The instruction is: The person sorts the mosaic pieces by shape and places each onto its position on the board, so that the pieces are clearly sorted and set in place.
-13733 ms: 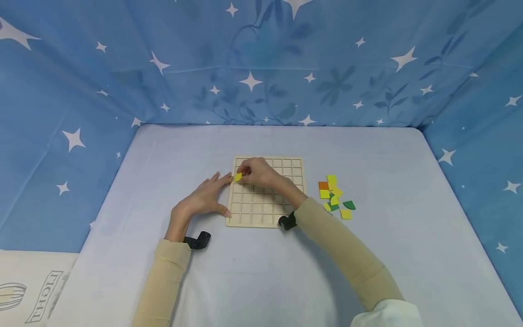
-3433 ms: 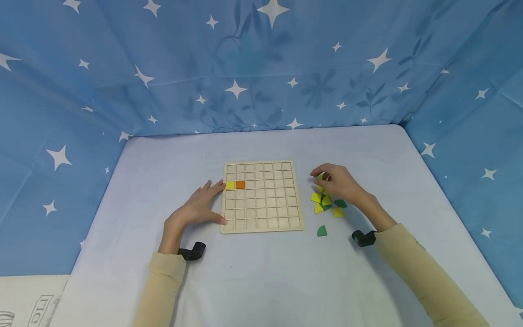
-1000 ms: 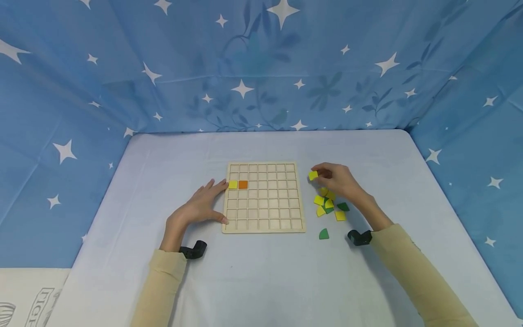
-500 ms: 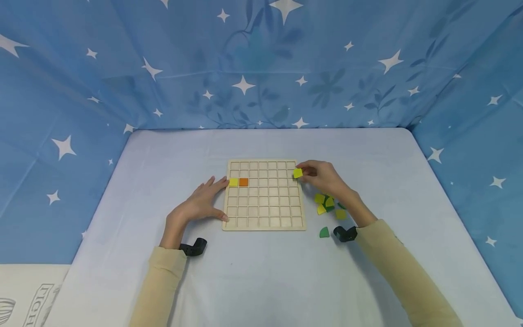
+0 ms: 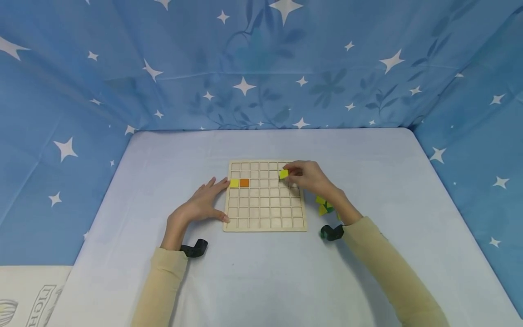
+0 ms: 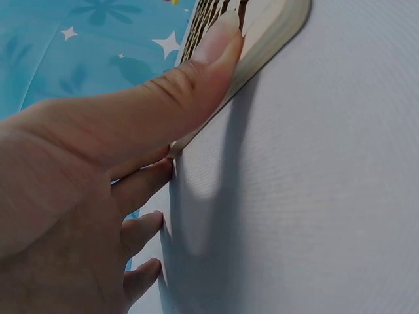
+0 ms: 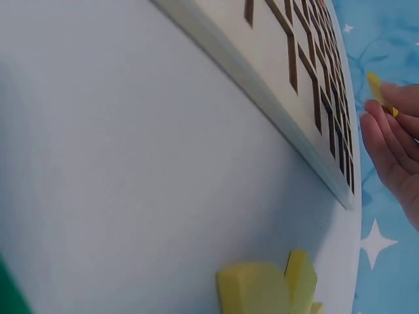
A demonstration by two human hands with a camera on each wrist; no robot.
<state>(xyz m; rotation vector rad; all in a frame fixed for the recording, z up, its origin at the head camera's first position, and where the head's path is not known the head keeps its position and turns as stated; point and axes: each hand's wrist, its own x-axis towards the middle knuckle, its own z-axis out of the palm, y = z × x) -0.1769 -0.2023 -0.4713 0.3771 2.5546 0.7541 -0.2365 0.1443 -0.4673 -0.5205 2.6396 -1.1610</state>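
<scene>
A wooden grid board lies flat on the table. One yellow tile and one orange tile fill neighbouring cells at its left side. My left hand rests spread at the board's left edge; in the left wrist view its thumb presses on the rim near a corner. Over the upper right cells, my right hand pinches a yellow tile between thumb and fingers. The right wrist view also catches that pinched yellow tile, held above the board. Its exact outline is partly hidden by the fingertips.
Loose yellow tiles and green ones lie in a small pile right of the board, partly covered by the right forearm. A green piece shows at the right wrist view's lower left corner. A blue star-patterned curtain surrounds the table.
My right hand picked a yellow tile from the pile and carried it left, over the board. Since the earliest frame, the yellow and orange tiles have come to lie in cells. The left hand stays put.
</scene>
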